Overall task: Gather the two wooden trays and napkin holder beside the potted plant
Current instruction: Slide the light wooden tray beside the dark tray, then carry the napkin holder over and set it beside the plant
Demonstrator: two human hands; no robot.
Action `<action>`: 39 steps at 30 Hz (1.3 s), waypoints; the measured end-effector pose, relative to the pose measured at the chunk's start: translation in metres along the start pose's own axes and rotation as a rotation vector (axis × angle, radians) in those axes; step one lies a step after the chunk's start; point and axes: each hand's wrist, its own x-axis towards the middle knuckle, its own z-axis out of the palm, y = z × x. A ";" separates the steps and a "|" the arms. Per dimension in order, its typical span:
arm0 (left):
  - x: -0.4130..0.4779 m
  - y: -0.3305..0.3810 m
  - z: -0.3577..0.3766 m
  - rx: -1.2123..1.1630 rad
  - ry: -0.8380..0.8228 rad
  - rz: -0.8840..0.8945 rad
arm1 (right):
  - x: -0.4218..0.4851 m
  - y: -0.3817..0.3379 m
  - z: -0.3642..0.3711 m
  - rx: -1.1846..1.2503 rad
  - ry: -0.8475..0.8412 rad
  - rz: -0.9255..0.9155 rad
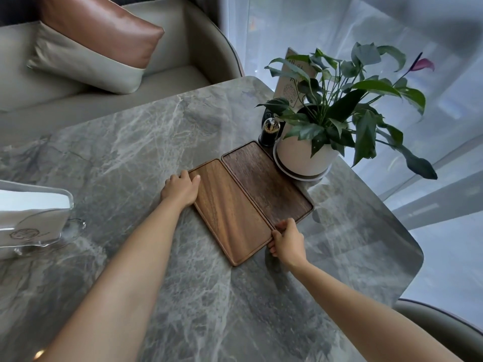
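Two wooden trays lie side by side on the marble table. The lighter tray is on the left and the darker tray lies against it, next to the potted plant in its white pot. My left hand grips the lighter tray's far left edge. My right hand pinches the same tray's near right corner, at the seam between the trays. The clear napkin holder, filled with white napkins, stands far off at the table's left edge.
A dark toothpick jar and a card stand sit behind the trays beside the plant. A grey sofa with a brown and beige cushion lies beyond the table. A chair back shows at lower right.
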 end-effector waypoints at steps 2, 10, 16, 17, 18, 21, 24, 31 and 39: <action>-0.001 0.000 0.001 -0.001 -0.001 0.001 | 0.001 -0.001 -0.001 -0.006 -0.004 0.003; -0.011 -0.002 0.001 -0.049 0.001 0.014 | -0.003 -0.004 -0.001 -0.033 -0.017 0.008; -0.034 -0.015 0.000 -0.128 0.139 0.028 | -0.010 -0.010 -0.006 -0.548 0.029 -0.204; -0.040 -0.019 -0.001 -0.164 0.174 0.019 | -0.011 -0.014 -0.006 -0.625 0.035 -0.256; -0.046 -0.023 -0.002 -0.198 0.203 0.008 | -0.012 -0.020 -0.006 -0.692 0.035 -0.306; -0.066 -0.043 -0.006 -0.227 0.277 0.007 | -0.016 -0.043 -0.001 -0.795 0.034 -0.460; -0.089 -0.071 -0.017 -0.220 0.353 0.021 | -0.024 -0.077 0.014 -0.808 0.019 -0.579; -0.149 -0.154 -0.064 -0.306 0.642 0.023 | -0.064 -0.160 0.082 -0.712 -0.120 -0.840; -0.172 -0.266 -0.108 -0.260 0.760 -0.125 | -0.109 -0.229 0.161 -0.790 -0.285 -1.104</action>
